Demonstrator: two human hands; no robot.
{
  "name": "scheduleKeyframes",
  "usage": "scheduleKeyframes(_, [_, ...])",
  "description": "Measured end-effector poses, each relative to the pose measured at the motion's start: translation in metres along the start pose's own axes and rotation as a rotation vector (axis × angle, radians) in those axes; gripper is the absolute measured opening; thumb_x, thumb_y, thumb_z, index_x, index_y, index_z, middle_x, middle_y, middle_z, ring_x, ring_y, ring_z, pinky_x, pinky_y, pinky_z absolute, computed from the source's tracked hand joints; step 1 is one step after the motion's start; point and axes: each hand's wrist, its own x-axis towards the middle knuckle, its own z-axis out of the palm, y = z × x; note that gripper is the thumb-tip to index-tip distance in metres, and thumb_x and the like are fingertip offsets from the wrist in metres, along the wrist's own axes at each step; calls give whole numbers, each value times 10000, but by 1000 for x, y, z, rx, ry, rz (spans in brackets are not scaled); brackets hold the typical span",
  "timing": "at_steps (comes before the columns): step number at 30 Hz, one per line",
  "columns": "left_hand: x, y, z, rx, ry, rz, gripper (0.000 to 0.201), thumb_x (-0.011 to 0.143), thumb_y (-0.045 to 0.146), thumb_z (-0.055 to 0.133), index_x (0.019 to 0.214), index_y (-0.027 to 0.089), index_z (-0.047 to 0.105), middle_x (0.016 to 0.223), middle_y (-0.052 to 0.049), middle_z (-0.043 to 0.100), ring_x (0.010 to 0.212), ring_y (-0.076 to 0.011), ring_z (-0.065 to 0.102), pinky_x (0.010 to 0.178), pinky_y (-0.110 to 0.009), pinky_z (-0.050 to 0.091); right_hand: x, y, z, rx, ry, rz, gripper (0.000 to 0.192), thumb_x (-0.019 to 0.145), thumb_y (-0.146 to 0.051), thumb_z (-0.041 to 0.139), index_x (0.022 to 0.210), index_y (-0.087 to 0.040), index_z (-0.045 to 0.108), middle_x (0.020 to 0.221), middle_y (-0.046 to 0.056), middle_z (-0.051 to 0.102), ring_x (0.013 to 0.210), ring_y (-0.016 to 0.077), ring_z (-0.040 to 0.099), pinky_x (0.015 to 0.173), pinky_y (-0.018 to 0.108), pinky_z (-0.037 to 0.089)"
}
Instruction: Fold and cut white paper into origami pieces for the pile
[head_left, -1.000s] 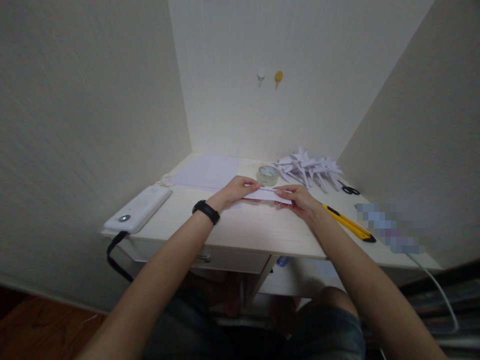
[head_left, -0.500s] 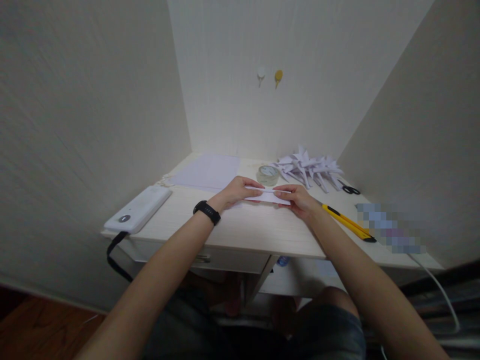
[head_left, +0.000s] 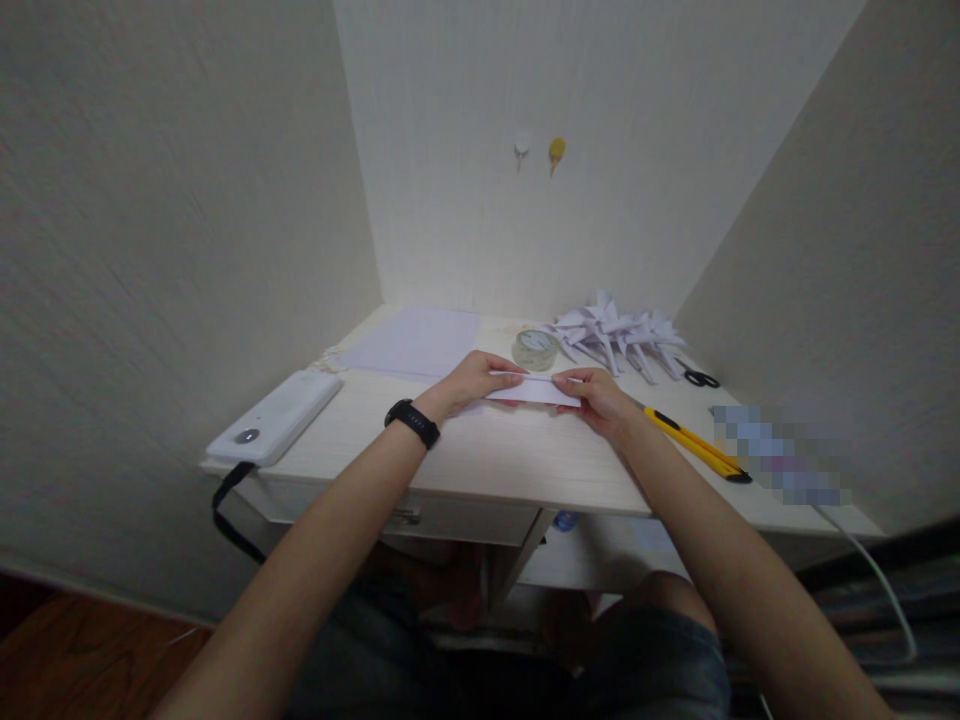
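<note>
A narrow folded strip of white paper is held level just above the desk, between my two hands. My left hand pinches its left end, thumb on top and fingers behind and beneath. At the other end my right hand grips it the same way, its thumb pressed on the upper edge. A roll of clear tape lies right behind the paper. Beyond my right hand is a pile of folded white paper pinwheels.
White sheets lie at the back left of the desk. A white power bank-like device with a black strap sits at the left edge. To the right are a yellow utility knife, black-handled scissors and a blurred-out item.
Both thumbs have shifted slightly along the paper's upper edge, the right one a little outward. The paper stays in both hands in nearly the same place.
</note>
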Motion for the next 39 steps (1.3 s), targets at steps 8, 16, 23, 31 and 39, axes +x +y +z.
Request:
scheduleKeyframes(8, [1, -2, -2, -200, -98, -2, 360, 718, 231, 836, 1044, 103, 753, 1054, -134, 734, 831, -160, 684, 764, -314, 599, -1, 2, -1, 40, 7, -27, 287, 637, -227, 877, 898, -158, 777, 841, 54, 751, 655, 138, 671, 530, 233, 628])
scheduleKeyframes(16, [-1, 4, -1, -188, -164, -7, 402, 781, 350, 789, 1069, 76, 735, 1033, -158, 723, 838, -162, 668, 755, -314, 586, -2, -1, -1, 71, -16, -25, 274, 637, -239, 877, 878, -151, 780, 827, 58, 753, 626, 130, 667, 530, 215, 614])
scheduleKeyframes(23, [-1, 3, -3, -217, -142, 11, 415, 717, 316, 841, 1047, 82, 747, 1005, -143, 736, 795, -149, 658, 771, -326, 571, -3, -5, -1, 95, -42, -18, 272, 597, -230, 897, 826, -139, 784, 828, 64, 751, 615, 128, 666, 539, 216, 616])
scheduleKeyframes(31, [0, 1, -6, -117, -117, 35, 364, 731, 277, 824, 1036, 89, 759, 1005, -153, 747, 773, -141, 647, 767, -298, 514, -5, -6, -1, 67, -39, -2, 272, 558, -200, 909, 792, -133, 787, 789, 60, 747, 641, 133, 678, 551, 201, 606])
scheduleKeyframes(39, [-1, 3, -4, -85, -98, 21, 299, 751, 219, 796, 1024, 101, 763, 994, -143, 749, 778, -131, 645, 775, -293, 505, -6, -6, 0, 72, -3, 15, 288, 541, -156, 895, 808, -119, 791, 781, 73, 753, 650, 151, 684, 554, 225, 614])
